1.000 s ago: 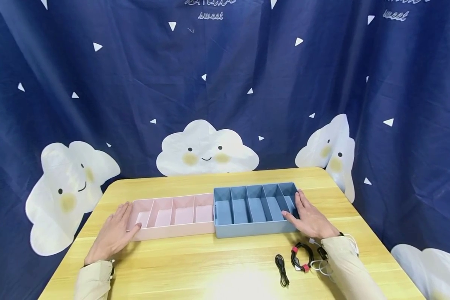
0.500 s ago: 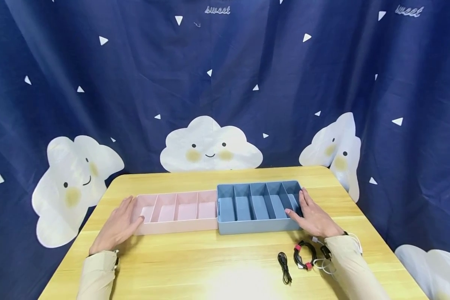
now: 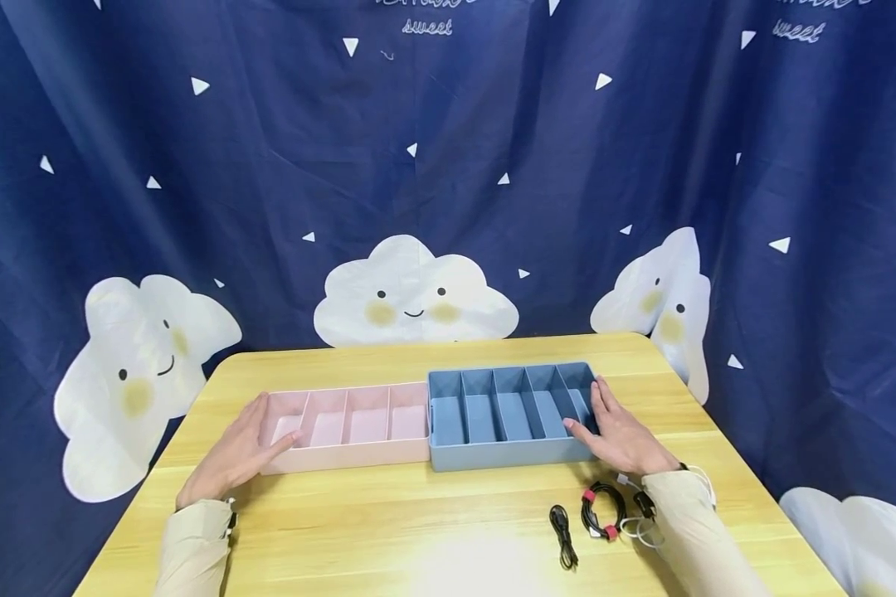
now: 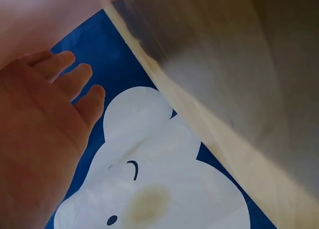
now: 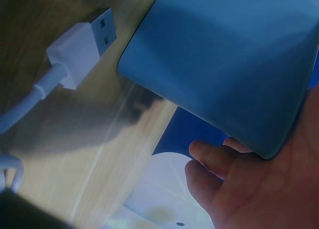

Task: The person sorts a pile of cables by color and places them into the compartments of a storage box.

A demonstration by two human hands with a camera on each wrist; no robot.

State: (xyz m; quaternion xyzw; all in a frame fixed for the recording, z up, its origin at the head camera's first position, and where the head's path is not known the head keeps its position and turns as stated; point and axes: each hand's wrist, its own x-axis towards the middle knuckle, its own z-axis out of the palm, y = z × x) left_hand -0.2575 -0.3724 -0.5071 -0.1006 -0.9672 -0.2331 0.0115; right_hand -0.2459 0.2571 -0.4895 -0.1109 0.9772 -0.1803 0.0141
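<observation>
A pink divided storage box (image 3: 343, 458) lies end to end with a blue divided storage box (image 3: 511, 454) on the wooden table. My left hand (image 3: 227, 456) rests at the pink box's left end, its thumb reaching over the near corner. In the left wrist view its fingers (image 4: 91, 105) look extended and loose beside the pink wall (image 4: 40, 20). My right hand (image 3: 623, 439) touches the blue box's right end, thumb over the rim. The right wrist view shows the blue wall (image 5: 214, 64) against the palm, fingers loosely extended. The compartments of both boxes hold nothing visible.
Near the right forearm lie a bundled black cable (image 3: 563, 535), a coiled black cable with red ties (image 3: 601, 510) and a white cable (image 3: 645, 541). Its USB plug (image 5: 82, 50) shows close to the blue box. A blue cloud-print curtain (image 3: 448, 166) hangs behind the table.
My left thumb has shifted right, further over the pink box's near corner. The right hand stays at the blue box's end. The head view has wobbled slightly; the boxes stay joined.
</observation>
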